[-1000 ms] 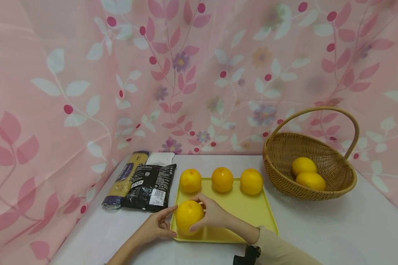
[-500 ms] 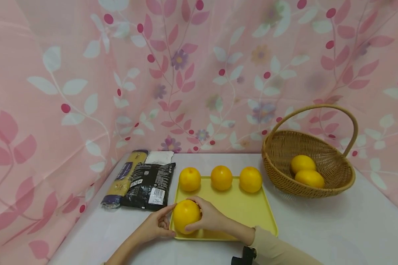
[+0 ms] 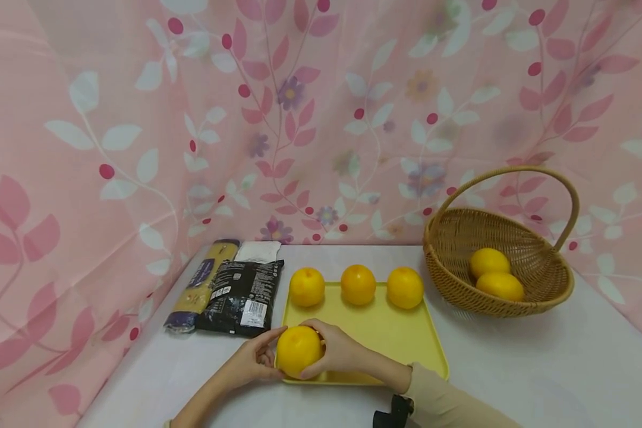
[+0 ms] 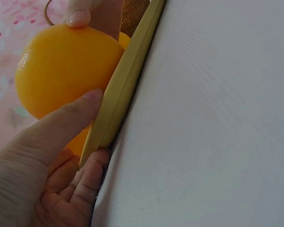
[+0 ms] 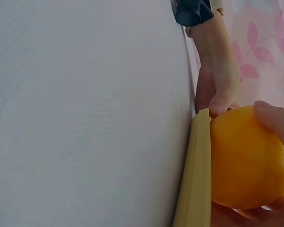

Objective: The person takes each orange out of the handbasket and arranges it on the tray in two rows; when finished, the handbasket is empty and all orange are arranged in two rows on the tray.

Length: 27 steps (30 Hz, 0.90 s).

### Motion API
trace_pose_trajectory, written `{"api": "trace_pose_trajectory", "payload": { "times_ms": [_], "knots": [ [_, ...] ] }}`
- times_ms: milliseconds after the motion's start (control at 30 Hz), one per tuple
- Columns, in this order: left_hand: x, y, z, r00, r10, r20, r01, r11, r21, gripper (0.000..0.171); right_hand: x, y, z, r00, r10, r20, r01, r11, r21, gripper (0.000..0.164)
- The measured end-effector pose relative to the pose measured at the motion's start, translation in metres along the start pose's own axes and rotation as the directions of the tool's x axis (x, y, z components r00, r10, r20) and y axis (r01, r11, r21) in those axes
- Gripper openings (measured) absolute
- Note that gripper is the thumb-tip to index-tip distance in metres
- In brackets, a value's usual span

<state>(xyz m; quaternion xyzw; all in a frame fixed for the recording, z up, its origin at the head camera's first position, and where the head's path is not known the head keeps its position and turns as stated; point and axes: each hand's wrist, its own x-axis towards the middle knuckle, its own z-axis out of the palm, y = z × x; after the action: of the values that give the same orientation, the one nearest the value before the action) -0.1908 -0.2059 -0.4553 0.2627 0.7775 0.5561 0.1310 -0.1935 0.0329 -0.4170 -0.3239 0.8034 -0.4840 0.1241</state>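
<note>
An orange (image 3: 298, 351) sits at the near left corner of a yellow tray (image 3: 385, 333). My right hand (image 3: 342, 352) grips it from the right, thumb on the near side and fingers behind. From the left, my left hand (image 3: 248, 361) holds the same orange between thumb and index finger, its other fingers curled beside the tray corner. In the left wrist view, the left thumb (image 4: 68, 120) lies along the fruit right by the tray rim. Three more oranges line the tray's far edge: left (image 3: 307, 287), middle (image 3: 358, 285) and right (image 3: 405, 288).
A wicker basket (image 3: 449, 238) with a tall handle stands at the right, with two yellow fruits (image 3: 499, 286) inside. Left of the tray lie a black packet (image 3: 241, 297), a yellow-and-purple packet (image 3: 203, 285) and a white packet (image 3: 258, 252). A pink patterned curtain (image 3: 321, 119) hangs behind the table.
My right hand has shifted the orange slightly left, closer into my left hand, which has stayed nearly in place. The far oranges and the basket have not moved.
</note>
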Motion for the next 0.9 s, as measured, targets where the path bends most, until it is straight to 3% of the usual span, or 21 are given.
{"api": "trace_pose_trajectory", "payload": {
  "times_ms": [200, 433, 633, 767, 900],
  "knots": [
    [0.0, 0.004, 0.0, 1.0, 0.003, -0.001, -0.003, 1.0, 0.011, 0.079, 0.0, -0.001, -0.001, 1.0, 0.016, -0.019, -0.016, 1.0, 0.0, 0.067],
    [0.0, 0.004, 0.001, 1.0, -0.028, 0.001, 0.028, 1.0, 0.003, 0.079, -0.001, -0.002, -0.001, 0.999, 0.034, 0.007, -0.034, 0.999, -0.036, 0.08],
    [-0.002, 0.008, 0.002, 1.0, -0.008, 0.01, 0.008, 1.0, 0.002, 0.08, -0.002, -0.005, -0.004, 0.999, 0.035, 0.027, -0.033, 0.998, -0.061, 0.084],
    [-0.001, 0.007, 0.002, 1.0, -0.002, 0.004, 0.002, 1.0, 0.013, 0.079, -0.007, -0.013, -0.02, 0.999, 0.014, 0.031, -0.01, 0.994, -0.108, 0.087],
    [0.0, 0.004, 0.001, 1.0, 0.008, 0.009, -0.008, 0.999, 0.038, 0.081, -0.019, -0.028, -0.055, 0.999, -0.049, 0.02, 0.051, 0.994, -0.095, 0.082]
  ]
}}
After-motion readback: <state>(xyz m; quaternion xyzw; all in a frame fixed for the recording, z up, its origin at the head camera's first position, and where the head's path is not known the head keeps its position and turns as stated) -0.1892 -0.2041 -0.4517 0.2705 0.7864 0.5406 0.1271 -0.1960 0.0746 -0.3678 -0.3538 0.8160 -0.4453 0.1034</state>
